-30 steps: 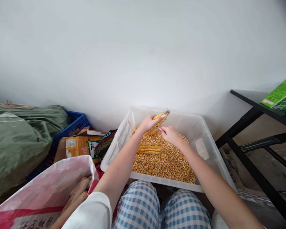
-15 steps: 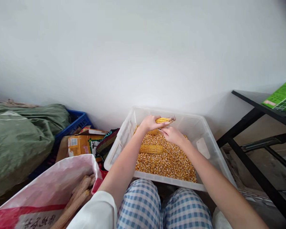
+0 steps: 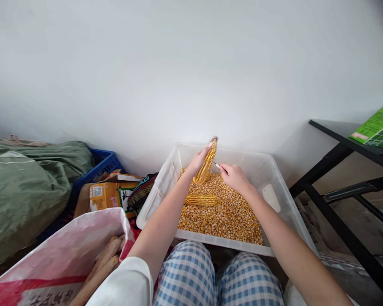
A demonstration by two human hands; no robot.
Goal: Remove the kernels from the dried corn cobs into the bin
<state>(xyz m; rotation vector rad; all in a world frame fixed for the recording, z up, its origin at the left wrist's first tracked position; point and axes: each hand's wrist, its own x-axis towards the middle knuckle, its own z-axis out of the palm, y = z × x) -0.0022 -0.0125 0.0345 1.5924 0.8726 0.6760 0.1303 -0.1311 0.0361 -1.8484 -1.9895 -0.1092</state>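
My left hand (image 3: 198, 160) is closed around a yellow corn cob (image 3: 207, 163), which stands tilted with its dry, hairy tip up. Along the cob a strip looks bare of kernels. To its right, my right hand (image 3: 234, 175) grips a thin tool with a dark pointed metal tip (image 3: 215, 164); its handle is hidden in the fingers, so I cannot tell the kind. The tip is close to the cob's right side. Below both hands, loose corn kernels (image 3: 223, 221) cover the floor of a clear plastic bin (image 3: 276, 191). Another corn cob (image 3: 200, 200) lies on the kernels.
A white and red sack (image 3: 67, 246) with stripped cobs (image 3: 105, 259) stands at my left. Behind it are a blue crate (image 3: 107, 163), a green cloth bundle (image 3: 28, 191) and an orange carton (image 3: 105, 196). On the right, a black metal frame (image 3: 335, 165) carries a green box (image 3: 378, 123).
The held cob has swung from nearly level to steeply upright, tip up. My right hand has moved slightly right, away from my left, and the tool's tip now shows.
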